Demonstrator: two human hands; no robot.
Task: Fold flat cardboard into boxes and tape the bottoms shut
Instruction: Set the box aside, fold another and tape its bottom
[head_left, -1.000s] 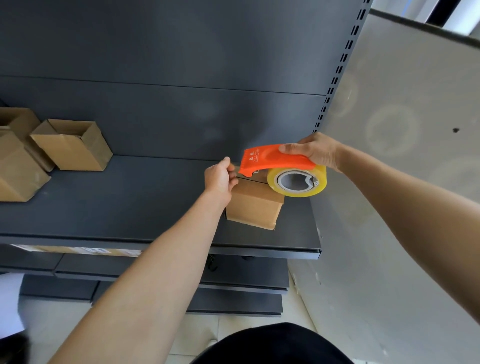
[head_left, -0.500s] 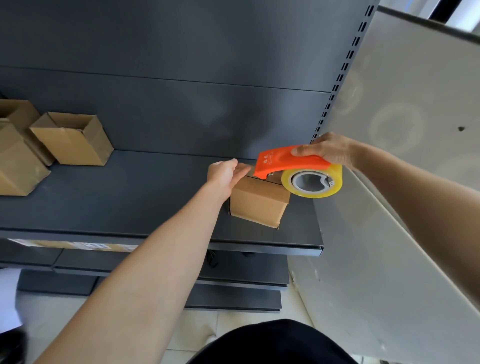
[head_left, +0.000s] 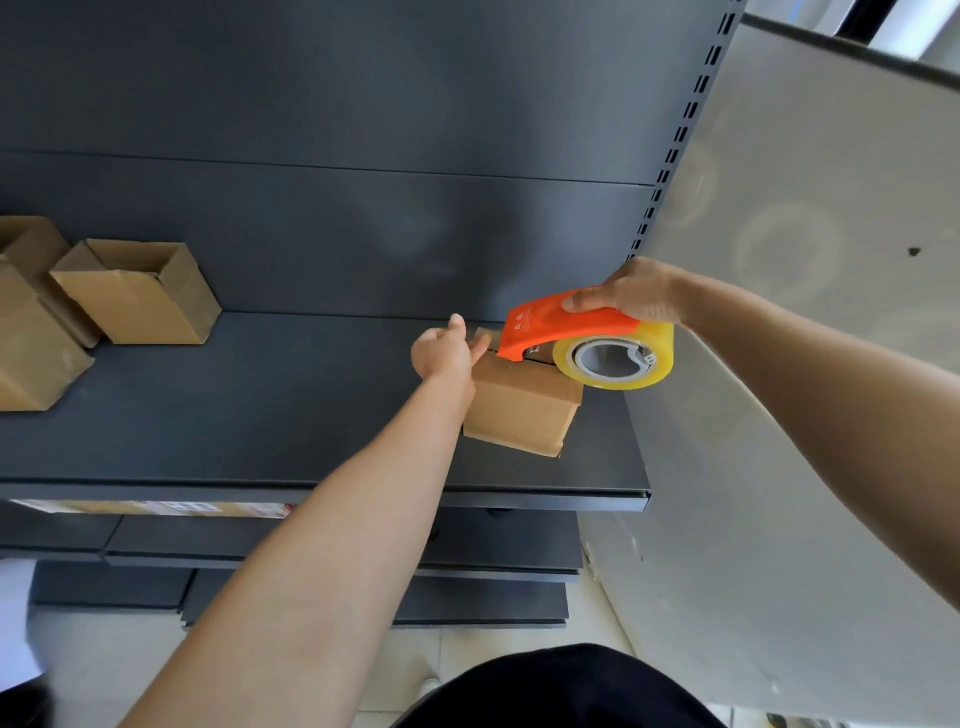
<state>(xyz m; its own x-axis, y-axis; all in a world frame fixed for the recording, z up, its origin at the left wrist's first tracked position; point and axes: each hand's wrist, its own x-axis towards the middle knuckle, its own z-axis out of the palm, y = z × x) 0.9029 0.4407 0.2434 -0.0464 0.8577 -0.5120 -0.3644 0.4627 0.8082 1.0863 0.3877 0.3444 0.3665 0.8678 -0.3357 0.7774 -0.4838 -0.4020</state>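
While right hand (head_left: 636, 296) clamps orange tape dispenser (head_left: 561, 325) above one cardboard box (head_left: 519, 405) on shelf (head_left: 260, 405), left hand (head_left: 444, 353), arm outstretched, pinches its flap; three open boxes (head_left: 137, 291) far left.

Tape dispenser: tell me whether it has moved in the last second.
Yes. The tape dispenser slid slightly right along the cardboard box, toward the shelf right end.
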